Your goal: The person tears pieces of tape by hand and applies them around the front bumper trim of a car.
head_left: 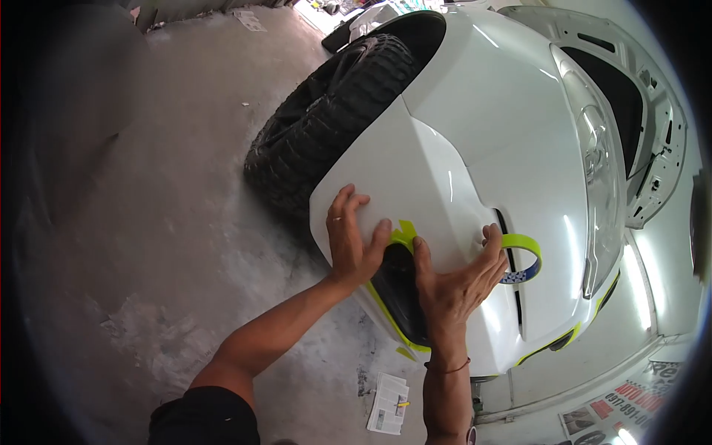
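Observation:
White car bumper [386, 159] fills the middle of the head view, with a dark recessed opening [402, 293] bordered by yellow-green tape [382, 305]. My left hand [352, 241] rests on the bumper left of the opening, fingers spread, its thumb at the tape on the opening's upper edge. A loose tape end [406, 227] sticks up there between both thumbs. On the other side, my right hand [460, 285] has its thumb pressed near the same edge. Its curled fingers hold a yellow-green tape roll [523, 241] with a blue-and-white inner core.
A knobby black tire [334, 104] stands behind the bumper, left of the headlight [593, 148]. The hood [653, 111] is raised at upper right. Newspaper [387, 404] lies on the concrete floor [170, 222]. Printed signs [615, 408] are at lower right.

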Tool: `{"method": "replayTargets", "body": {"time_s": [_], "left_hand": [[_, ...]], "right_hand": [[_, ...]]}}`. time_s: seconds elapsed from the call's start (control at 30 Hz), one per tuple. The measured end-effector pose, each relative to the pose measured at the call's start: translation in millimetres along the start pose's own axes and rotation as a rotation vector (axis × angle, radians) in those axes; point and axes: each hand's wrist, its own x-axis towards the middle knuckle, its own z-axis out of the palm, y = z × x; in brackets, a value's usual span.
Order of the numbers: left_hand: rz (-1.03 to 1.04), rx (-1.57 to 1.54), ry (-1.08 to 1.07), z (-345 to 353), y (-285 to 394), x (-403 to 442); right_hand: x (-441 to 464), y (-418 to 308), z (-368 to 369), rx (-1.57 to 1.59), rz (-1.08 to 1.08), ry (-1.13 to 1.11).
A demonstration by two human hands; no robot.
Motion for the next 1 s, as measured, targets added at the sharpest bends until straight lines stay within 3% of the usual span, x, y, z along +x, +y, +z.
{"method": "replayTargets", "body": {"time_s": [0.17,0.23,0.3,0.33,0.4,0.47,0.53,0.57,0.63,0.67,0.73,1.0], "left_hand": [[-0.031,0.000,-0.026,-1.0,-9.3,-3.9],[0.102,-0.134,-0.026,-6.3,-11.3,-5.8],[0.131,-0.107,-0.080,-9.1,-9.9,-10.1],[0.164,-0.074,-0.132,-11.4,-8.8,-12.3],[0.162,-0.059,-0.164,-14.0,-3.9,-11.7],[0.159,-0.039,-0.196,-16.0,5.7,-13.7],[-0.197,-0.136,-0.183,-11.5,27.3,-20.6],[-0.187,-0.121,-0.189,-10.9,39.3,-20.9],[-0.488,-0.315,-0.142,-10.1,59.8,-21.9],[-0.479,-0.301,-0.157,-10.1,61.7,-22.3],[-0.729,-0.527,-0.053,-9.3,64.3,-23.1],[-0.818,-0.666,0.011,-7.1,75.2,-16.3]], "right_hand": [[-1.0,8.0,-2.2,-0.011,0.000,0.039],[-11.9,13.9,-25.6,0.247,0.206,0.098],[-52.8,23.9,-48.3,0.333,0.217,0.206],[-87.0,27.0,-68.3,0.344,0.284,0.048],[-132.8,16.0,-97.6,0.276,0.082,-0.226],[-197.6,-1.7,-98.3,0.347,0.243,-0.469],[-243.9,-15.7,-93.9,0.456,0.284,-0.640],[-267.8,-19.6,-93.2,0.482,0.329,-0.710],[-281.9,-26.5,-93.3,0.526,0.388,-0.774],[-279.7,-29.5,-97.1,0.582,0.451,-0.849],[-278.3,-33.9,-96.0,0.645,0.514,-0.914],[-282.4,-33.7,-89.6,0.729,0.545,-0.958]]}}
